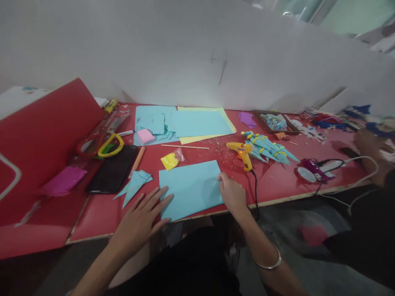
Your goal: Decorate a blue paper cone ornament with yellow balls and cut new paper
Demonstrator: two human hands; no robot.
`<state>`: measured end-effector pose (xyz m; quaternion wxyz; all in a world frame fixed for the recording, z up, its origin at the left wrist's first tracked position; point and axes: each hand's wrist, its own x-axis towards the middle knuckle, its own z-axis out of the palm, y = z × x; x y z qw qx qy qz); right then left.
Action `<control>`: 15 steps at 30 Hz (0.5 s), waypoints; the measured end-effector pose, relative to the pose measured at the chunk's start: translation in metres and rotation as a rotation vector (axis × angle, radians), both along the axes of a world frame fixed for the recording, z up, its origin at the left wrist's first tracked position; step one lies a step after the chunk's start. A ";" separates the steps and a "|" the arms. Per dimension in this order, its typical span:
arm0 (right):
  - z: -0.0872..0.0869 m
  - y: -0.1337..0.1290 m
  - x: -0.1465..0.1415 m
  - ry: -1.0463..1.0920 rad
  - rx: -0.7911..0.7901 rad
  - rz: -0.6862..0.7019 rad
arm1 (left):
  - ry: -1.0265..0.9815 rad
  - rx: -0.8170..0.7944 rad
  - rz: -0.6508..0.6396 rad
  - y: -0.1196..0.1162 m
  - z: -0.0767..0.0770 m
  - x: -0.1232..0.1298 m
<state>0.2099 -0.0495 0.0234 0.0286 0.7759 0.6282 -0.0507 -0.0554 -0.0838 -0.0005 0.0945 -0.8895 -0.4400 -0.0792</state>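
A light blue sheet of paper (191, 189) lies flat at the front edge of the red table. My left hand (143, 216) rests with spread fingers on the sheet's left edge. At its right edge is my right hand (233, 193), fingers curled and closed on the paper's side. Left of the sheet lie folded blue paper cones (135, 187). Just above it is a small yellow packet (169, 161), with a thin wooden stick (185, 146) farther back. A yellow glue gun (242, 154) stands to the right, beside blue cones with yellow trim (267, 148).
A black phone (114, 170), yellow-handled scissors (111, 145) and a red board (46, 144) are on the left. Blue sheets (203, 122) lie at the back. A scrap tray (276, 123) and a purple device (317, 170) are to the right, near another person's arm (370, 156).
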 end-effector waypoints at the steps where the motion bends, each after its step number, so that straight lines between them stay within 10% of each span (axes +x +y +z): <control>1: 0.000 0.000 0.000 0.004 0.002 0.002 | -0.003 0.004 -0.004 0.000 0.000 0.000; 15: -0.010 -0.009 0.007 0.101 0.195 0.027 | 0.000 0.077 -0.046 0.004 -0.005 -0.007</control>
